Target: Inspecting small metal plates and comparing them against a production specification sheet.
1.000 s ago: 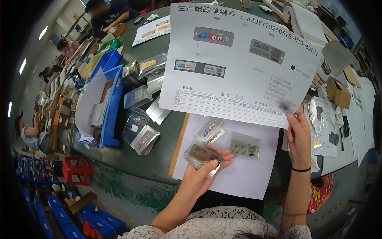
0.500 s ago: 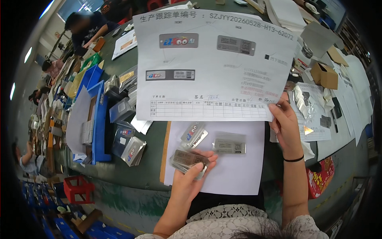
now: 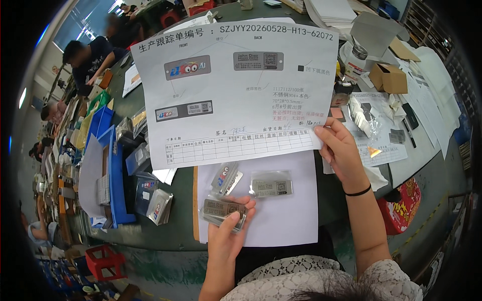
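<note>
My left hand (image 3: 231,223) grips a small stack of metal tags (image 3: 221,209) in clear sleeves, thumb on top, over a white sheet (image 3: 281,220) on a board. Pinched at its lower right corner, a large printed sheet (image 3: 241,120) with pictures of tags and a table hangs from my right hand (image 3: 342,150). The sheet is held up above the table. Just beyond my left hand lie sleeved tags with colourful print (image 3: 224,179). A single sleeved grey tag (image 3: 271,185) rests to their right.
To the left stands a blue bin (image 3: 120,190) holding paper and cards, with bagged tags (image 3: 159,205) beside it. On the right are an open brown box (image 3: 388,79), a glass jar (image 3: 357,55), papers and a pen (image 3: 410,135). A red stool (image 3: 104,262) and co-workers (image 3: 90,62) appear at the left.
The printed sheet has tilted and moved left and slightly down in the picture, with my right hand still on its corner. My left hand keeps its stack and also appears slightly further left.
</note>
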### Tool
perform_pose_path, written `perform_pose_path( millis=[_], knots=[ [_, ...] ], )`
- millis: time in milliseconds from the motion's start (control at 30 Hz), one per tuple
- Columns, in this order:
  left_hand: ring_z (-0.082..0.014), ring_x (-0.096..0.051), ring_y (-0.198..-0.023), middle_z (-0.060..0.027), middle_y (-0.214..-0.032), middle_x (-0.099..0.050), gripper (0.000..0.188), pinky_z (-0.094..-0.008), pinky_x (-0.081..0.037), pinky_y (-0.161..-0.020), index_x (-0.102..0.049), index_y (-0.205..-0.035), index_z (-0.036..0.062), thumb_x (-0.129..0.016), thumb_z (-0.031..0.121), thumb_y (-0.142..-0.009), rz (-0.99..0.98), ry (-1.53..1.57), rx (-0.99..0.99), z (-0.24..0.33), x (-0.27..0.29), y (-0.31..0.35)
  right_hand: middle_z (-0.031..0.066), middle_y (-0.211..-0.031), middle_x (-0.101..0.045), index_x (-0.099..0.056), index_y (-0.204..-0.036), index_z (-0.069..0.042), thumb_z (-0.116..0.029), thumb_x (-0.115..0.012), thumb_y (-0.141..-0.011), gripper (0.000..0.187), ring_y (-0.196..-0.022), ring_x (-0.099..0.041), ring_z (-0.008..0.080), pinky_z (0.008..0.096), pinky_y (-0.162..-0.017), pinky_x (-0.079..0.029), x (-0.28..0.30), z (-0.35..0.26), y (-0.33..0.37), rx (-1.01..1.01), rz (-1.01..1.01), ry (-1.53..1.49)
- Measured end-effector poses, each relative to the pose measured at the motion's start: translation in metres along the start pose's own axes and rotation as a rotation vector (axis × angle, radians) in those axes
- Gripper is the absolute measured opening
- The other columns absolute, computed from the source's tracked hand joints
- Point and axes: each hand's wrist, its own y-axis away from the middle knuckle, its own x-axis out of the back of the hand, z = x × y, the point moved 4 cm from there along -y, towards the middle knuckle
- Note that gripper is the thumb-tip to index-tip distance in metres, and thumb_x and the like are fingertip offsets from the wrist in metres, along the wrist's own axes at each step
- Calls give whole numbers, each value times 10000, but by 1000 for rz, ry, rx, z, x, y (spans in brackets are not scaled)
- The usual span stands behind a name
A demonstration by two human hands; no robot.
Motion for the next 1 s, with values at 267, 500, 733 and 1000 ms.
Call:
perform_pose_path(
  millis=[267,500,733,1000],
  knots=[
    [-330,-569,-1104,-223,-1171,-565,366,-426,-451,-984,-457,-1206,14,-565,9,-857,-6,1,-4,2,-1,1,-23,-699,-557,-546,-1007,-17,-138,-577,-912,157,-462,-387,17,155,-416,-290,0,1,-1,8,4,15],
    [-331,-568,-1102,-215,-1162,-566,361,-428,-449,-986,-458,-1200,17,-580,35,-861,-23,-13,5,2,-2,0,-4,-749,-595,-545,-1016,-15,-135,-576,-911,162,-468,-390,18,154,-416,-288,0,0,0,15,21,31],
    [-306,-583,-1072,-200,-1140,-582,395,-401,-471,-958,-460,-1202,27,-588,21,-828,10,2,30,2,-3,-1,-4,-761,-597,-546,-1015,-18,-132,-573,-912,156,-467,-390,18,153,-418,-286,-3,-1,1,9,38,42],
    [-330,-559,-1117,-209,-1177,-564,366,-425,-448,-984,-461,-1203,26,-585,36,-859,-44,16,1,1,-1,0,-10,-723,-579,-540,-1035,-6,-143,-579,-909,190,-470,-398,19,156,-421,-282,1,0,0,5,28,31]
  ],
)
